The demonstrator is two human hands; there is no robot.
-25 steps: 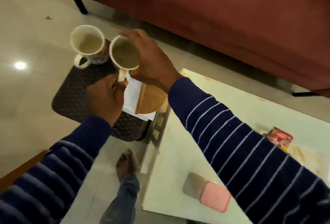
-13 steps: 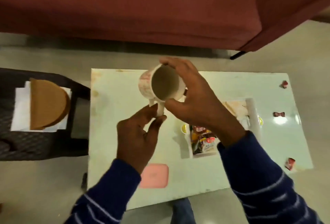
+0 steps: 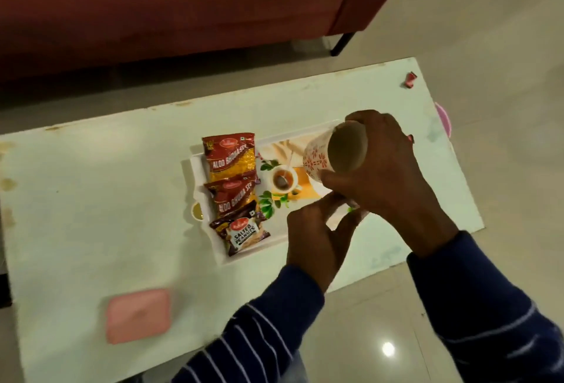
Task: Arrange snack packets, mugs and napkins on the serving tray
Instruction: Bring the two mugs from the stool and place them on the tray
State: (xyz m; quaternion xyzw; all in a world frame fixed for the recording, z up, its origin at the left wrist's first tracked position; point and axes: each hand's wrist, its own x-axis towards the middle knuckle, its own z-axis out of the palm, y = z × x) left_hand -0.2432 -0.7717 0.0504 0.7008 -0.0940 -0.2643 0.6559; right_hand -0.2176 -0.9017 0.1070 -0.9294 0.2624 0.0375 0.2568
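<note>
A white mug (image 3: pixel 323 158) with red flower prints hangs tilted over the right half of the serving tray (image 3: pixel 198 169). My right hand (image 3: pixel 384 175) grips its rim and body from the far side. My left hand (image 3: pixel 317 236) pinches its handle from below; the handle itself is hidden. The tray has a printed tea picture and lies on the pale table (image 3: pixel 106 199). Three snack packets lie in a column on the tray's left part: two red and yellow Aloo Bhujia packets (image 3: pixel 230 155) (image 3: pixel 236 199) and a dark Salted Peanuts packet (image 3: pixel 242 231). No napkins show.
A pink flat lid or pad (image 3: pixel 137 315) lies near the table's front left edge. A small red clip (image 3: pixel 410 79) sits at the far right corner. A dark red sofa (image 3: pixel 168 1) stands behind the table, with its black leg (image 3: pixel 341 43) on the tiled floor.
Both hands carried the mug from the dark stool on the left, across the table, to above the tray's right half. The view swung right, so the stool, second mug and napkins left the frame.
</note>
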